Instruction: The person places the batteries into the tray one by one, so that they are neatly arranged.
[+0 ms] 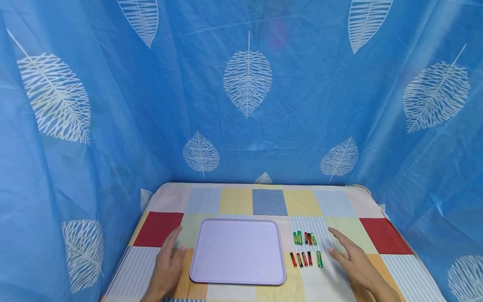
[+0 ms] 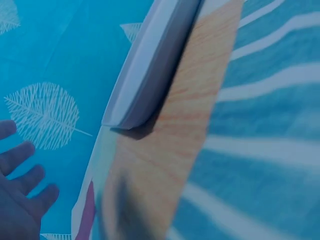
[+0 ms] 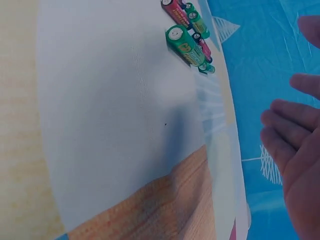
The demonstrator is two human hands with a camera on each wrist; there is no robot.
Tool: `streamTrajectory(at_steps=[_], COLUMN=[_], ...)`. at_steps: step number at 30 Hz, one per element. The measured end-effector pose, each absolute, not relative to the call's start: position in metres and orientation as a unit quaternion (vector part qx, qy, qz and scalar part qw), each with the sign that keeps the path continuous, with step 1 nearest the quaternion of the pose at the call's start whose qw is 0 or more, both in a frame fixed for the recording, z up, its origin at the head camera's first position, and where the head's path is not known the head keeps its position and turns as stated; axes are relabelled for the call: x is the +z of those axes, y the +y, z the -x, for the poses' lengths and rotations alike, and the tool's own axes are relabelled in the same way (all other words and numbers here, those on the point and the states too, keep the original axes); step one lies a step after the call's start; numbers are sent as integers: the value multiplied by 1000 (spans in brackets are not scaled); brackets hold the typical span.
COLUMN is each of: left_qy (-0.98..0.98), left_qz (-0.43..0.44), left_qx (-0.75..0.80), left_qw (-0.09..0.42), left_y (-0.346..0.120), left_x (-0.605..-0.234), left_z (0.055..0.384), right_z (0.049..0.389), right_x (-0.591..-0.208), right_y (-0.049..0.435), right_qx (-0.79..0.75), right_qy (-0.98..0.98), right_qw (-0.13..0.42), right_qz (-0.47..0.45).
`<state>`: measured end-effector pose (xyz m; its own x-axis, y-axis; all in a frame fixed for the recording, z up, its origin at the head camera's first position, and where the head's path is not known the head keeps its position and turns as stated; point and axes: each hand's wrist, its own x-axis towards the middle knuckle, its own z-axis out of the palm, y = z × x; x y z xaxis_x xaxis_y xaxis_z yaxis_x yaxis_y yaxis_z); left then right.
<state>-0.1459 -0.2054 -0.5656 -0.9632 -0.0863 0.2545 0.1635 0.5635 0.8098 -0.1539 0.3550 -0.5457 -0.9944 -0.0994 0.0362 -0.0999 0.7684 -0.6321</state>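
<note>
A pale purple tray (image 1: 237,251) with a raised rim lies flat with nothing on it. To its left, my left hand (image 1: 166,266) is held above the cloth, fingers extended and touching nothing. On the tray's right, red and green batteries lie in two rows; a green battery (image 1: 319,259) ends the nearer row and another green battery (image 1: 313,239) ends the farther one. My right hand (image 1: 352,264) hovers right of the batteries, fingers straight, holding nothing. In the right wrist view, several batteries (image 3: 185,45) stand out beyond the right hand (image 3: 300,150).
A patchwork tablecloth (image 1: 268,201) covers the table. Blue curtains (image 1: 241,138) with white leaf prints hang behind the table and along both sides. The left wrist view shows the tray's edge (image 2: 145,70) near the left hand (image 2: 22,185).
</note>
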Motion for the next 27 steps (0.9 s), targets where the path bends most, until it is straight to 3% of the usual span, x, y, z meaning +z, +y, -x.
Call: streamTrajectory(at_steps=[7,12,21,27], left_qy=[-870,-867,-887,-891], left_qz=[26,39,16,24], left_qx=[-468,-467,-452,-441], left_qw=[151,170,95,104], left_y=[-197,-194,-189,-187], left_x=[-578,-587,-589,-596], left_z=[143,142,143,142], right_z=[153,153,154,156], right_x=[-550,-557,-567,-570], right_y=[353,351,348,344], right_qx=[357,385,426,421], right_qy=[-932,-922,-904,-906], right_qw=[20,-9,-18,-43], right_qz=[-53,-31,-35,-12])
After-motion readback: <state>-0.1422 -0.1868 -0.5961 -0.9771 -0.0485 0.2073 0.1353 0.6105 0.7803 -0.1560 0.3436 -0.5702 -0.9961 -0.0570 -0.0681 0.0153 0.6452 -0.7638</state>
